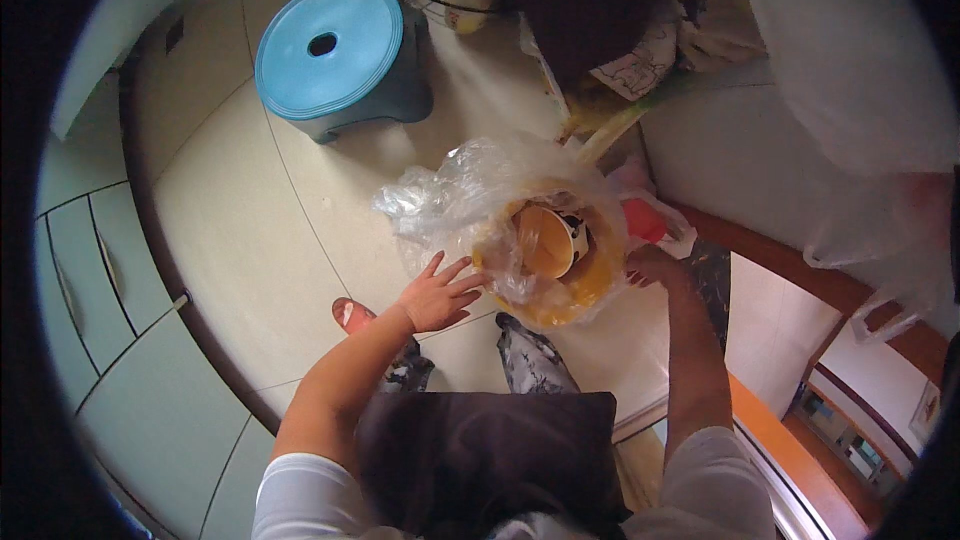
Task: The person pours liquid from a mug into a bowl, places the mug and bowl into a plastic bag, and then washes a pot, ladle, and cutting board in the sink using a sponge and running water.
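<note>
A yellow bin (596,289) lined with a clear plastic bag (495,172) stands on the floor before me. The bag spreads loosely over its rim and to the left. Inside lies a paper cup or tub (551,244), tipped so that its pale inside shows. My left hand (442,298), fingers spread, is at the left side of the bin, its fingertips by the bag. My right hand (651,267) is at the right side of the bin, below a red item (643,220) in a thin bag; its fingers are partly in shadow, and whether they grip the plastic is unclear.
A blue plastic stool (330,52) stands on the tiled floor at the upper left. Pale cabinets (150,390) line the left side. Behind the bin are a long green-white stalk (615,131) and dark hanging cloth. Plastic bags (862,240) hang at the right, near a doorway.
</note>
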Demonstrator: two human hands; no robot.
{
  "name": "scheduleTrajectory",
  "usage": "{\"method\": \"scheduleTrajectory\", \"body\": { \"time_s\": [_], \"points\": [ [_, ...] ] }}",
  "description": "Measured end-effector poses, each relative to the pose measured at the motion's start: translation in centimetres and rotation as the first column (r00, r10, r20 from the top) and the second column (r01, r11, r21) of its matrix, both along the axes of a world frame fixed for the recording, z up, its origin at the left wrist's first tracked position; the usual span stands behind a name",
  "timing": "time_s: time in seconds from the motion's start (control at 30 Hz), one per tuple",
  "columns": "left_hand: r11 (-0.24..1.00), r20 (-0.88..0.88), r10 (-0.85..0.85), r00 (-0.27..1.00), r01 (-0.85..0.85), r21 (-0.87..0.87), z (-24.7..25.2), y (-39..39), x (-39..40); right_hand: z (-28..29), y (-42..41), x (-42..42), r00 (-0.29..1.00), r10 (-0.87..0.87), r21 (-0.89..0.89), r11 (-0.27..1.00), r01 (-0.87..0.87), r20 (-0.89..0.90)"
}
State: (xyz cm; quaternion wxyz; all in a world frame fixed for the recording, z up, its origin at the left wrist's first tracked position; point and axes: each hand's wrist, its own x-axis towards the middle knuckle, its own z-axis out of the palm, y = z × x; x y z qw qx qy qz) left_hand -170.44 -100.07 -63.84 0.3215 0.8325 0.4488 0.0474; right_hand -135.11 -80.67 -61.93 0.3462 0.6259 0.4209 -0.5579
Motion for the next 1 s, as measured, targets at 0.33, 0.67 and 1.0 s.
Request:
{"method": "scheduleTrajectory", "body": {
  "time_s": [0.33, 0.67, 1.0],
  "points": [
    [0.997, 0.143, 0.048, 0.989, -0.039, -0.065, -1.7, 0.1, 0.6, -7.6, 5.2, -11.9, 0.846, -0.067, 0.393, 0.864, 0.315, -0.529],
    [0.762, 0.375, 0.619, 0.690, -0.643, -0.074, -2.8, 0.5, -4.0, -11.8, 7.0, -3.1, 1.000, -0.003, 0.521, 0.854, 0.002, 0.001],
    [0.709, -0.552, 0.504, 0.664, -0.683, -0.174, -8.2, 2.1, -8.9, -3.5, 1.8, -4.8, 0.952, 0.229, 0.975, 0.132, 0.176, -0.203]
  ]
}}
